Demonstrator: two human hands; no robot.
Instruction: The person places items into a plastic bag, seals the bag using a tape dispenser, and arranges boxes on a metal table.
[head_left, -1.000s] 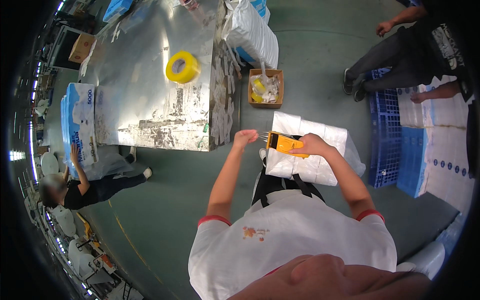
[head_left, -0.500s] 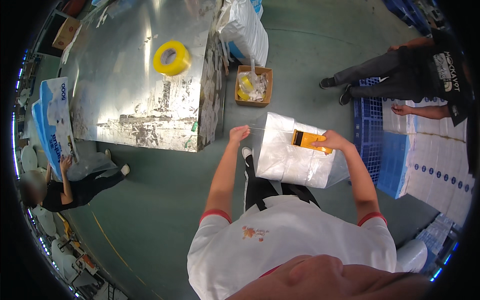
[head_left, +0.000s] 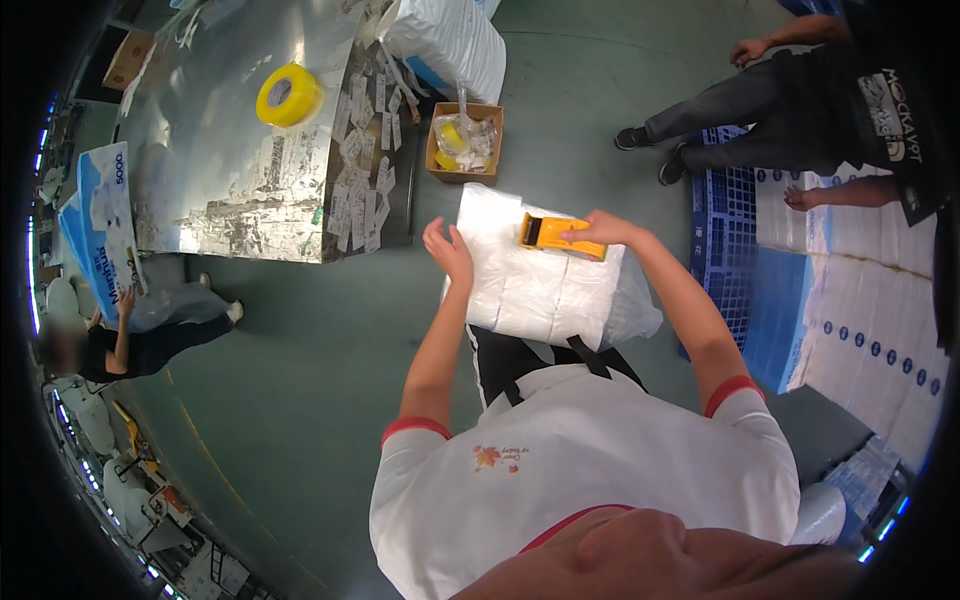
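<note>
Beneath the right hand (head_left: 598, 231), which was closed around a yellow tape dispenser (head_left: 550, 234), sat a white plastic-wrapped pack (head_left: 535, 290). At the pack's left edge the left hand (head_left: 450, 252) had its fingers loosely spread — whether it touched the wrap could not be told. Ahead of that hand stood an open cardboard box (head_left: 464, 177); ahead and leftward, a yellow tape roll (head_left: 307, 96) lay on the metal surface (head_left: 230, 150).

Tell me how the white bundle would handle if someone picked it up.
The bundle would probably yield a little yet keep its blocky shape, since creases divide it into packed sections. Its wrap looks shiny, so it may be slippery. The loose film at its right end is likely floppy, a poor handhold.
</note>
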